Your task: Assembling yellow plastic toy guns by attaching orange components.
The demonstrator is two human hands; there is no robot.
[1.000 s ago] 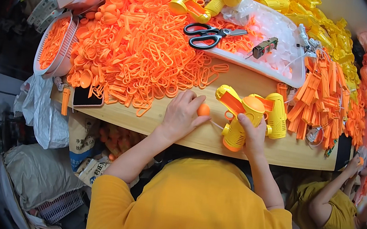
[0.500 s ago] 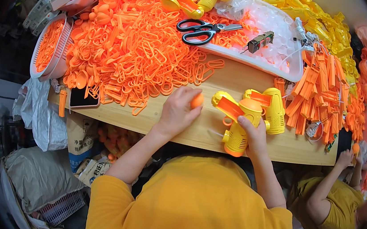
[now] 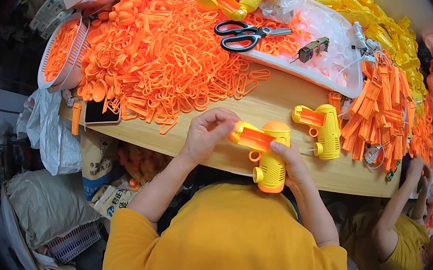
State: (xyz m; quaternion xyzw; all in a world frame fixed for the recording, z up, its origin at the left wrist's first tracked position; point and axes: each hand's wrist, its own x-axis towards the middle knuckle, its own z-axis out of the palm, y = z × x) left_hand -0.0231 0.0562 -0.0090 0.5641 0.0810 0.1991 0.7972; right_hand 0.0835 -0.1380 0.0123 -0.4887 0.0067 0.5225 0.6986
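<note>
My right hand [image 3: 290,161] grips a yellow toy body [image 3: 272,168] shaped like a small hair dryer, its thumb on the upper side. This body has a rounded orange top, a vented lower part, an orange ring and a handle with an exposed orange hollow pointing left. At the tip of that handle, the fingers of my left hand [image 3: 207,134] are drawn together; what they pinch is hidden. A second, similar yellow toy body [image 3: 327,132] lies on the table to the right.
Loose orange plastic parts [image 3: 150,59] are heaped at left. Black-handled scissors [image 3: 248,35] rest at the edge of a white tray [image 3: 307,77]. Orange strips [image 3: 378,104] and yellow shells [image 3: 390,40] pile up at right. A person [image 3: 396,228] sits at the far right.
The held toy body has come left and nearer to me, its handle meeting my left fingers. The orange ball in my left hand is out of sight.
</note>
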